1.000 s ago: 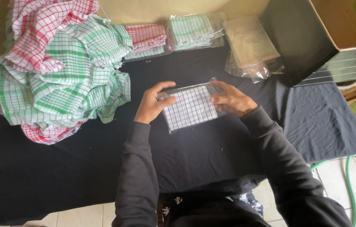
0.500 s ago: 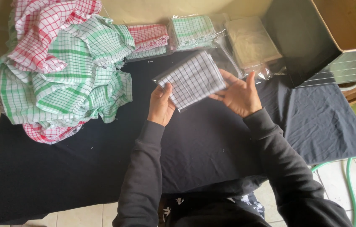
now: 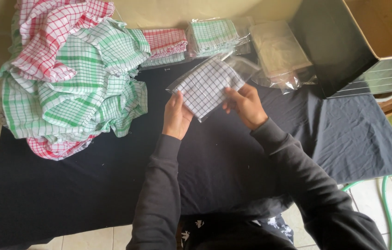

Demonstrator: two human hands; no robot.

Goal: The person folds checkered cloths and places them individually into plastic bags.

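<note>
Near edge: dark sleeves reach out over the counter [image 3: 89, 194], which is draped in black cloth.

Left hand [image 3: 176, 115] grips the near-left corner of a folded grey-checked cloth [image 3: 207, 85], thumb on top. Right hand [image 3: 246, 105] pinches its right edge, fingers curled round it. Both hands closed on it, lifting it clear of the counter and tilting it away from the body. The cloth sits inside a clear bag [image 3: 240, 62]; the bag's open mouth stands past the cloth on the far side, so it looks not yet closed.

Left of the hands: a big loose heap [image 3: 73, 88] of green-checked and red-checked cloths, unfolded and unbagged. By the look of it, most of the work is left.

Far side, by the wall: a red bagged stack [image 3: 164, 42], a green bagged pack [image 3: 212, 34], then a pale pack [image 3: 277, 48] with crumpled clear film at its foot. Judging by these, only a handful are done.

Far right: a black box [image 3: 335, 41], lid up.
</note>
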